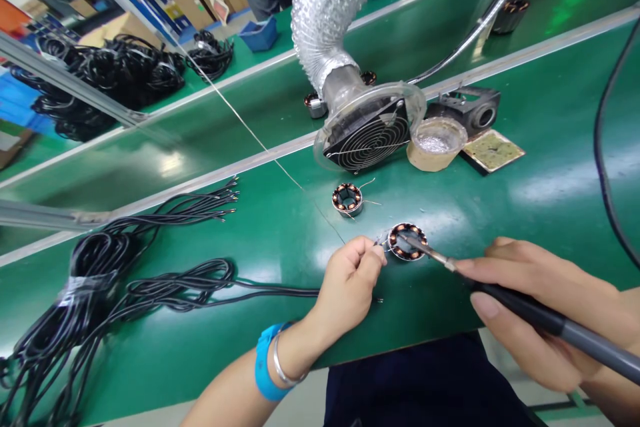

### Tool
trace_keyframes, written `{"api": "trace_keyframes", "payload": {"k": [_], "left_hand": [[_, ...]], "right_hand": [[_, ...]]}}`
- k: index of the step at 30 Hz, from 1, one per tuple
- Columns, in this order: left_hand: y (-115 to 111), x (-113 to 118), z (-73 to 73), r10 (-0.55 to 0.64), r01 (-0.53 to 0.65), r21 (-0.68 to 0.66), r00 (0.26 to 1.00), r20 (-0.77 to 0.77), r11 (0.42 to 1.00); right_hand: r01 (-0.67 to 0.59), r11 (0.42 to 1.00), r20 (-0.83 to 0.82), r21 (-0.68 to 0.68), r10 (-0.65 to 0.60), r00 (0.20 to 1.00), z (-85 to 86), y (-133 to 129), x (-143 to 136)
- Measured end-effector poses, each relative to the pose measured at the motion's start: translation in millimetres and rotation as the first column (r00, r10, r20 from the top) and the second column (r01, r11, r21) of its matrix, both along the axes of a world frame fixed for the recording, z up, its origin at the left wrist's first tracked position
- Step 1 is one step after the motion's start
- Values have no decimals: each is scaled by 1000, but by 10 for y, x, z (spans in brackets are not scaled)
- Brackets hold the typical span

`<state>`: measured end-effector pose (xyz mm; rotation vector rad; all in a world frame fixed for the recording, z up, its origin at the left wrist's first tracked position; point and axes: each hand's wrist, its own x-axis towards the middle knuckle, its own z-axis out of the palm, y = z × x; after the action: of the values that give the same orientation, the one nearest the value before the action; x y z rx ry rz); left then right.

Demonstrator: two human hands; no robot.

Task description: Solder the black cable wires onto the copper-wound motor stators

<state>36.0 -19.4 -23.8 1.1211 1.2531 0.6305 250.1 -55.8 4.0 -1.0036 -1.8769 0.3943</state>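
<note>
My right hand (545, 307) grips a soldering iron (525, 310) like a pen. Its tip reaches over a ring-shaped motor stator (407, 241) with copper windings, lying on the green bench. On the stator's left side, my left hand (353, 277) is closed in a pinch on a thin wire end beside the stator's leads. A fine pale wire (290, 177) runs down from the upper left to this hand. Just behind lies a second stator (347, 200), its thin leads sticking out. A black cable (280, 291) passes beneath my left hand, its bare ends showing beyond.
A fume extractor fan (373, 137) on a silver flexible duct (323, 10) stands behind the stators. To its right are a round tub (437, 143), a soldering iron stand (470, 110) and a sponge tray (493, 150). Bundled black cables (93, 273) cover the left side.
</note>
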Motion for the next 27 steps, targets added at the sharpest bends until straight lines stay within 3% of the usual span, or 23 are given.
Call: {"api": "trace_keyframes", "payload": {"k": [3, 6, 9, 11, 14, 17, 22, 27], "left_hand": [[2, -7, -11, -2, 2, 0, 1000, -1, 1000], [5, -10, -10, -5, 5, -7, 1000, -1, 1000], [5, -8, 4, -4, 4, -12, 1000, 7, 1000], [5, -3, 13, -1, 1, -16, 1000, 13, 1000], [6, 4, 18, 3, -3, -18, 1000, 13, 1000], [11, 9, 14, 4, -4, -10, 1000, 7, 1000], [15, 14, 20, 19, -18, -23, 999, 30, 1000], [20, -6, 45, 11, -11, 2, 998, 66, 1000]], "right_hand": [[50, 998, 39, 29, -52, 998, -3, 41, 78], [177, 977, 105, 121, -190, 976, -81, 168, 197], [375, 866, 72, 331, -420, 905, -277, 381, 329], [473, 791, 98, 389, -546, 832, -436, 519, 404], [511, 826, 227, 238, -558, 798, -614, 627, 459], [543, 831, 158, 122, -556, 816, -657, 597, 424], [310, 935, -25, 174, -310, 950, -515, 494, 201], [-99, 982, 47, 162, 92, 995, -402, 561, -105]]}}
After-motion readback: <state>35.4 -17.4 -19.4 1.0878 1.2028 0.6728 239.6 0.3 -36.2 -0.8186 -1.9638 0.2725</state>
